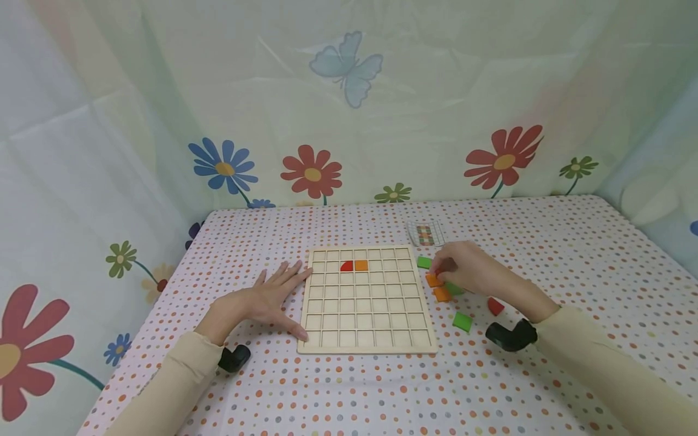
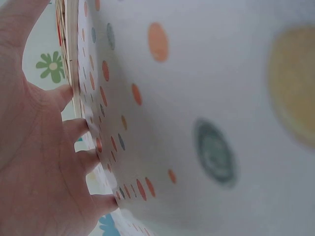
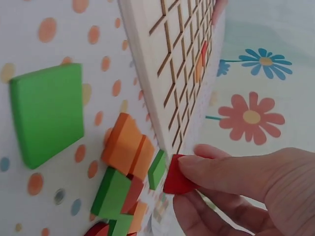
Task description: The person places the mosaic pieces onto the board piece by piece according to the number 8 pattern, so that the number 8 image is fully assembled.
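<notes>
A pale wooden grid board (image 1: 365,321) lies on the table. In its upper cells sit a red quarter-round piece (image 1: 347,266) and an orange square (image 1: 361,265), side by side. My left hand (image 1: 267,303) is spread flat at the board's left side, thumb and a fingertip touching its edge. My right hand (image 1: 469,266) is over the loose pieces right of the board. In the right wrist view it pinches a red piece (image 3: 178,177) between thumb and fingers; the piece's full outline is partly covered. Below it lie orange pieces (image 1: 442,294) and a green piece (image 1: 454,289).
Nearer me lie a green square (image 1: 462,321) and a red piece (image 1: 495,306). Another green piece (image 1: 424,262) is beside the board's right edge. A card with a coloured grid pattern (image 1: 425,234) lies behind it. A dotted cloth (image 1: 338,399) covers the table.
</notes>
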The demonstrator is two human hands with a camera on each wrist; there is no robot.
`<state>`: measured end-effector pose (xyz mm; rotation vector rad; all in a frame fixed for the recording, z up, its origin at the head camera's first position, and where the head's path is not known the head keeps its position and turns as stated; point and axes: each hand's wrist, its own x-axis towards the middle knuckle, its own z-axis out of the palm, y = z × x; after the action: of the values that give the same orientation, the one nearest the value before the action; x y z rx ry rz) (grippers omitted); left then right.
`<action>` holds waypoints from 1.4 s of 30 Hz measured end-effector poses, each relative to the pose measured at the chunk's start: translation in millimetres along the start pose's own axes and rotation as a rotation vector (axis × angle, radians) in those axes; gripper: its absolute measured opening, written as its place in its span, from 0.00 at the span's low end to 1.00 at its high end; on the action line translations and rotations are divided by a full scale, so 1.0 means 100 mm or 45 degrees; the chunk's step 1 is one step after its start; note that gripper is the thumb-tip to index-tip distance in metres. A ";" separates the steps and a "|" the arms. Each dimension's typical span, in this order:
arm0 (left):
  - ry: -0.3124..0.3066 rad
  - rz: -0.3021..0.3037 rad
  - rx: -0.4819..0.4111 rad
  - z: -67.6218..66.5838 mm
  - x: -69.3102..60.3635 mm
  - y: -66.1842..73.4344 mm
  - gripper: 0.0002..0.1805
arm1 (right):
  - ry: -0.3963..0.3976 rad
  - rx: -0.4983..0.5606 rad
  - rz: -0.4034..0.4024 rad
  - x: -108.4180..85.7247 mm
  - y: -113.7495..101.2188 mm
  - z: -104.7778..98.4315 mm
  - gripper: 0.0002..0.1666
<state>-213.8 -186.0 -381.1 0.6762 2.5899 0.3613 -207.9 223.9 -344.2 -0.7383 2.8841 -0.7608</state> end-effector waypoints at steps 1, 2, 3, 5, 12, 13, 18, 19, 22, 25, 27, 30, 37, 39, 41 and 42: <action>0.000 0.002 0.000 0.00 0.00 0.00 0.72 | 0.016 0.012 0.000 0.02 -0.01 0.00 0.06; 0.000 0.005 -0.002 0.00 0.00 -0.01 0.72 | 0.028 0.022 -0.004 0.04 -0.03 -0.01 0.06; 0.000 0.008 -0.002 0.00 0.00 -0.01 0.73 | 0.035 0.034 -0.010 0.05 -0.04 -0.01 0.06; -0.002 0.010 -0.001 0.00 0.00 -0.01 0.73 | 0.032 0.050 -0.024 0.10 -0.07 -0.02 0.06; -0.005 0.012 0.005 0.00 0.01 0.00 0.73 | -0.030 0.079 -0.031 0.31 -0.17 -0.01 0.11; -0.005 0.011 0.005 0.00 0.01 0.00 0.73 | -0.036 0.077 -0.038 0.35 -0.19 0.00 0.11; -0.002 0.007 0.004 0.01 0.01 -0.01 0.73 | -0.065 0.116 -0.066 0.54 -0.23 0.07 0.13; -0.002 0.007 0.001 0.02 0.01 -0.01 0.73 | -0.064 0.127 -0.071 0.58 -0.23 0.09 0.14; 0.000 0.010 -0.008 0.02 0.00 -0.02 0.72 | -0.037 0.179 -0.094 0.69 -0.23 0.17 0.14; 0.000 0.014 -0.015 0.02 -0.01 -0.02 0.72 | -0.019 0.212 -0.089 0.78 -0.21 0.25 0.12; 0.000 0.017 -0.015 0.02 -0.02 -0.02 0.72 | -0.032 0.230 -0.079 0.82 -0.20 0.29 0.10; 0.002 0.016 -0.013 0.02 -0.02 -0.02 0.72 | -0.060 0.232 -0.071 0.87 -0.21 0.33 0.09; -0.002 0.003 0.005 0.01 0.00 -0.02 0.73 | -0.079 0.240 -0.061 0.96 -0.23 0.40 0.09; 0.000 0.002 0.006 0.01 0.00 -0.01 0.73 | -0.096 0.244 -0.059 0.98 -0.22 0.40 0.09; 0.004 0.001 0.004 0.01 0.00 -0.01 0.73 | -0.113 0.244 -0.062 0.99 -0.23 0.40 0.09; 0.006 0.000 0.001 0.00 0.00 -0.01 0.73 | -0.119 0.238 -0.062 0.99 -0.23 0.39 0.10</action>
<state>-213.8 -187.2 -381.6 0.6766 2.5946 0.3625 -278.3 142.0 -361.9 -0.8000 2.6760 -0.9583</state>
